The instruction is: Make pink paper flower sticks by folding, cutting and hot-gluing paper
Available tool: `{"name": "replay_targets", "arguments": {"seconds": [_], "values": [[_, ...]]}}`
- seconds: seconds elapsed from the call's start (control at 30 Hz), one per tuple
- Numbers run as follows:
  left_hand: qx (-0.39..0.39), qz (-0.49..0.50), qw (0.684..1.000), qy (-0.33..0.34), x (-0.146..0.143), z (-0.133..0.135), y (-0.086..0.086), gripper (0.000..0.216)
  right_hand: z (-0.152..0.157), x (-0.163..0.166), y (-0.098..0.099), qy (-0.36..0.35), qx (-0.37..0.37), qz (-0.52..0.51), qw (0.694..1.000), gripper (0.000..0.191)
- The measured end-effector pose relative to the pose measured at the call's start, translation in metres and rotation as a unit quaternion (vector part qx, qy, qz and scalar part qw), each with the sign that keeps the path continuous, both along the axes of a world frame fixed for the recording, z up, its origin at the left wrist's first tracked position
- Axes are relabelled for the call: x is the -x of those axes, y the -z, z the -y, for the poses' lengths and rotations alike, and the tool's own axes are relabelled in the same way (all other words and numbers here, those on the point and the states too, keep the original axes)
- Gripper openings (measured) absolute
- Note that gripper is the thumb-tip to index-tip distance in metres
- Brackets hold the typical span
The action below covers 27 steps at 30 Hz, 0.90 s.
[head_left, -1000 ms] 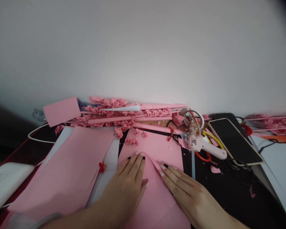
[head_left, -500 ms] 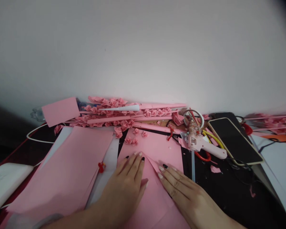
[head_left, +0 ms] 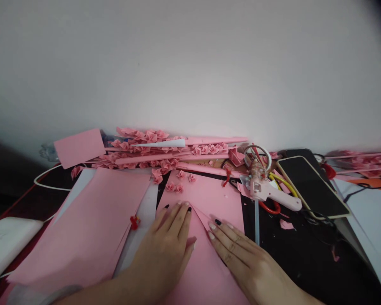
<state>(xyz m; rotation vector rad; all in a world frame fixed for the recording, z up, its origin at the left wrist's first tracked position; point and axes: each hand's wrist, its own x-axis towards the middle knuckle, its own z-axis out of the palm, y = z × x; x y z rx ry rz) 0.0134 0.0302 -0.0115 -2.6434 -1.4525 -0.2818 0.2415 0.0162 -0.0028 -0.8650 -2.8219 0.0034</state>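
A pink paper sheet [head_left: 198, 271] with a folded edge lies between my hands, on top of another pink sheet [head_left: 219, 190]. My left hand [head_left: 168, 241] rests flat on the paper at the left of the fold's tip, fingers stretched out. On the right, my right hand [head_left: 241, 254] presses flat along the slanting folded edge, its fingers extended. Several small pink paper flowers [head_left: 178, 186] sit on the sheet just beyond my fingertips. The near end of the folded paper runs out of view at the bottom.
A stack of pink sheets [head_left: 92, 220] lies at left, beside a white box-like device [head_left: 9, 241]. Pink paper flower stems [head_left: 146, 159] line the wall. A glue gun [head_left: 273, 195], a phone [head_left: 313, 186] and a clear glue stick [head_left: 257, 222] lie at right.
My right hand has slid slightly left along the folded edge, and the paper there looks pressed flatter. My left hand stays in nearly the same place.
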Motion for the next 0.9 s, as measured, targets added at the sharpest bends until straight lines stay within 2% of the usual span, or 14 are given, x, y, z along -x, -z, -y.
{"name": "replay_targets", "arguments": {"seconds": [0.13, 0.3, 0.63, 0.9], "values": [[-0.003, 0.005, 1.0, 0.001, 0.0, -0.001, 0.0, 0.043, 0.0, 0.001, 0.001, -0.007, 0.009, 0.006, 1.0, 0.048], [-0.01, 0.007, 1.0, 0.01, 0.0, -0.002, -0.002, 0.041, 0.0, 0.004, 0.0, 0.0, 0.006, -0.034, 0.999, 0.042], [-0.001, -0.003, 1.0, 0.027, 0.0, -0.004, -0.004, 0.042, 0.001, 0.009, -0.009, 0.02, 0.021, -0.044, 0.999, 0.039], [0.006, -0.004, 1.0, 0.027, 0.0, -0.005, 0.002, 0.041, 0.001, 0.011, -0.008, 0.011, 0.007, -0.014, 1.0, 0.039]]}}
